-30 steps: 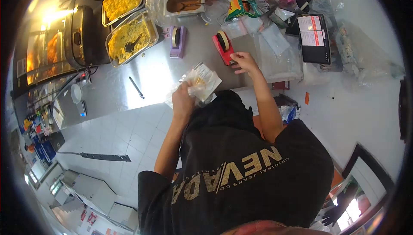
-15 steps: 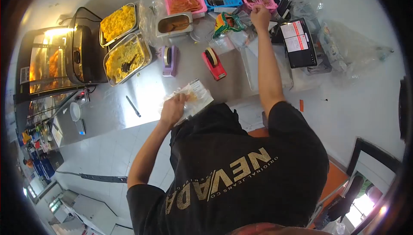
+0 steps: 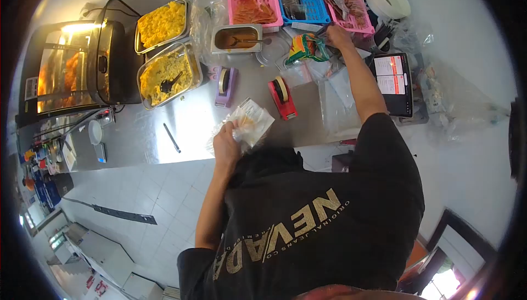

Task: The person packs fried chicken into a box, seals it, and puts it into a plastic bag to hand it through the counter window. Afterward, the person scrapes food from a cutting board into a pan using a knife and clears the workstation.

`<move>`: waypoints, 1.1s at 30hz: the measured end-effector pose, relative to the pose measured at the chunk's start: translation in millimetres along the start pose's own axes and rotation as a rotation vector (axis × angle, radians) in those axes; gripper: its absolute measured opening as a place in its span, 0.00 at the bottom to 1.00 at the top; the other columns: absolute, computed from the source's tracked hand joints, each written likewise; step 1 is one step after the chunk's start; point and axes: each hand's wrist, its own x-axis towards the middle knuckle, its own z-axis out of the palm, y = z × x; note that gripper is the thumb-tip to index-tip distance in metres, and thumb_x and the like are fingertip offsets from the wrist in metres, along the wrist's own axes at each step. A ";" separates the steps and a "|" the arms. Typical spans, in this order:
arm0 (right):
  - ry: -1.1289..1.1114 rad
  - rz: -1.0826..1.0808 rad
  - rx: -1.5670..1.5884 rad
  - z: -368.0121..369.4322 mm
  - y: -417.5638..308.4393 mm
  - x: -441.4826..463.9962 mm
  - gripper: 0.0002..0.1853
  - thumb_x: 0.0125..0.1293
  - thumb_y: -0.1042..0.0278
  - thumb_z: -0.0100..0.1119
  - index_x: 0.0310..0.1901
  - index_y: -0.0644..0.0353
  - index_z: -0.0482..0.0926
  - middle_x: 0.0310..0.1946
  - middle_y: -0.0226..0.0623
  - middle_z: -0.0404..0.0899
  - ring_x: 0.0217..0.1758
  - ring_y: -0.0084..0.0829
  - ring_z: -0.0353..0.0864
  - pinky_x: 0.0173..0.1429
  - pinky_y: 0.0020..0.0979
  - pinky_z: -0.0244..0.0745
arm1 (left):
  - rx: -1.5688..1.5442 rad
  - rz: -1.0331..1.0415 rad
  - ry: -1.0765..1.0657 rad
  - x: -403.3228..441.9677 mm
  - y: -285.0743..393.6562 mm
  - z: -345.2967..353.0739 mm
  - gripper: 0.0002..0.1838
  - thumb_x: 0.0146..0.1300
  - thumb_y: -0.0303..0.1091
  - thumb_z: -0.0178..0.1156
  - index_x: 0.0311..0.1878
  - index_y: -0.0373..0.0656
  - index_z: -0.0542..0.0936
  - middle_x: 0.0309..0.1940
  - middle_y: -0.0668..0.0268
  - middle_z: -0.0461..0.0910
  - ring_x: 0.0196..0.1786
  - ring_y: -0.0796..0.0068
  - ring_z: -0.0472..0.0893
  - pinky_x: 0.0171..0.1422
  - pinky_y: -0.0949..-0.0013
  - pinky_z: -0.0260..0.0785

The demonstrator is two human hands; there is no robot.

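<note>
My left hand point(image 3: 226, 145) grips a clear plastic bag point(image 3: 253, 120) with a pale printed sheet and something yellowish in it, over the counter's front edge. At the back of the counter, my right hand point(image 3: 340, 38) has its fingers curled down in front of the right pink basket point(image 3: 366, 29), which holds small packets. Its fingertips are by a dark item whose kind I cannot make out. Just left of that hand lies a green and orange packet point(image 3: 305, 48). A blue basket point(image 3: 306, 13) of small sachets stands behind it.
A purple tape dispenser point(image 3: 224, 94) and a red one point(image 3: 285, 105) stand mid-counter. Leftward are a sauce pan point(image 3: 217, 44), two trays of yellow food point(image 3: 160, 24), a pen point(image 3: 171, 137) and a lit glass warmer point(image 3: 66, 75). A tablet point(image 3: 393, 77) stands at right.
The view has shifted, so the counter sits lower and further right. My right hand has moved slightly left along the basket's front. My left hand keeps hold of the plastic bag.
</note>
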 end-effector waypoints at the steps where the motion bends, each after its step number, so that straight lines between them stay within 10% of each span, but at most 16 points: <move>1: -0.030 0.076 0.099 -3.2 3.7 -0.4 0.12 0.64 0.66 0.54 0.37 0.61 0.86 0.42 0.53 0.86 0.50 0.50 0.86 0.53 0.49 0.78 | -0.027 0.001 -0.005 2.1 2.5 -6.0 0.11 0.55 0.22 0.61 0.41 0.40 0.75 0.36 0.48 0.81 0.37 0.40 0.82 0.41 0.46 0.74; 7: 0.163 -0.167 0.095 -25.2 24.2 -25.3 0.10 0.62 0.64 0.65 0.35 0.62 0.87 0.37 0.47 0.87 0.40 0.40 0.88 0.43 0.43 0.80 | 0.030 -0.006 -0.150 -0.4 2.9 -15.4 0.08 0.61 0.23 0.55 0.44 0.36 0.73 0.40 0.42 0.79 0.41 0.37 0.81 0.44 0.45 0.74; 13: 0.018 0.042 1.210 -76.2 1.5 -100.7 0.15 0.64 0.67 0.70 0.52 0.58 0.84 0.38 0.30 0.86 0.37 0.17 0.82 0.35 0.20 0.74 | 0.105 0.090 -0.225 -0.8 -1.8 -19.0 0.07 0.66 0.22 0.47 0.45 0.33 0.70 0.39 0.40 0.77 0.43 0.37 0.79 0.47 0.44 0.73; 20: 0.155 0.025 1.934 -71.3 -4.7 -152.6 0.15 0.71 0.61 0.63 0.53 0.60 0.81 0.44 0.30 0.85 0.42 0.20 0.82 0.42 0.21 0.72 | 0.130 0.206 -0.263 6.5 7.6 -36.7 0.08 0.61 0.19 0.49 0.44 0.34 0.70 0.39 0.41 0.76 0.43 0.38 0.79 0.49 0.44 0.72; 33: -0.274 0.010 1.790 -85.2 -72.7 -259.7 0.08 0.72 0.61 0.61 0.44 0.57 0.81 0.38 0.28 0.82 0.43 0.21 0.81 0.39 0.24 0.72 | 0.097 0.297 -0.200 0.1 -0.9 -44.5 0.12 0.58 0.19 0.53 0.46 0.33 0.71 0.41 0.45 0.75 0.47 0.42 0.78 0.52 0.48 0.72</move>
